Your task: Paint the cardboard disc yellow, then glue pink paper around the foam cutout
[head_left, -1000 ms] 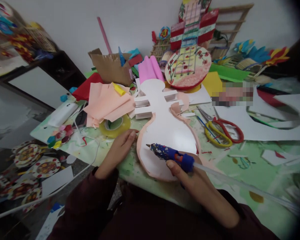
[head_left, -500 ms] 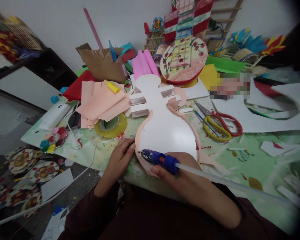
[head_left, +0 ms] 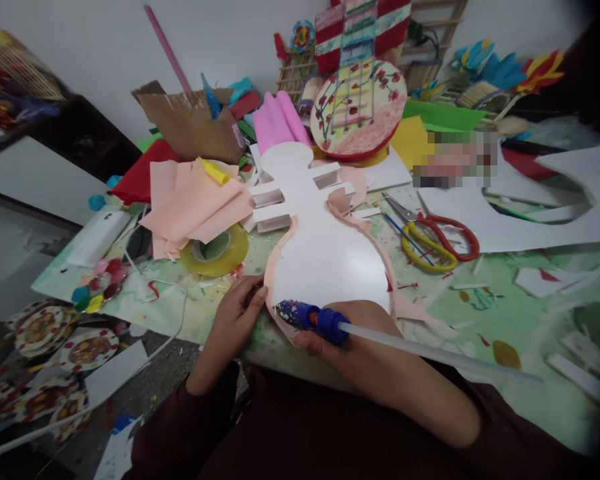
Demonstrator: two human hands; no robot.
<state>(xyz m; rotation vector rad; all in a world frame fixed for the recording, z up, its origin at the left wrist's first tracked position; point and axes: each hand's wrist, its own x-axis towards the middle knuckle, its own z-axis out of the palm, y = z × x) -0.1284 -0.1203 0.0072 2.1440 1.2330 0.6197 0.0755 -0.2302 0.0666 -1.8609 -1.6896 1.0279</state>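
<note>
A white gourd-shaped board [head_left: 325, 257] with a peach paper border lies on the green table [head_left: 480, 320], its narrow end pointing away from me. My right hand [head_left: 360, 340] is wrapped round a blue glue gun [head_left: 307, 317] with a long clear glue stick trailing to the right; its nozzle points left at the board's near-left edge. My left hand [head_left: 237, 310] rests on the table by that edge, fingers curled and pressing on the peach border beside the nozzle.
A roll of yellow tape [head_left: 214, 250] and folded peach paper [head_left: 193, 203] lie left of the board. Yellow and red scissors [head_left: 433, 237] lie to its right, with white paper sheets [head_left: 540, 213] beyond. A cardboard box [head_left: 195, 123], a painted round piece [head_left: 357, 110] and coloured scraps crowd the back.
My right hand drew the glue gun nearer and leftward along the board's lower edge. My left hand slid toward me along the border and its fingers curled. The view shifted slightly.
</note>
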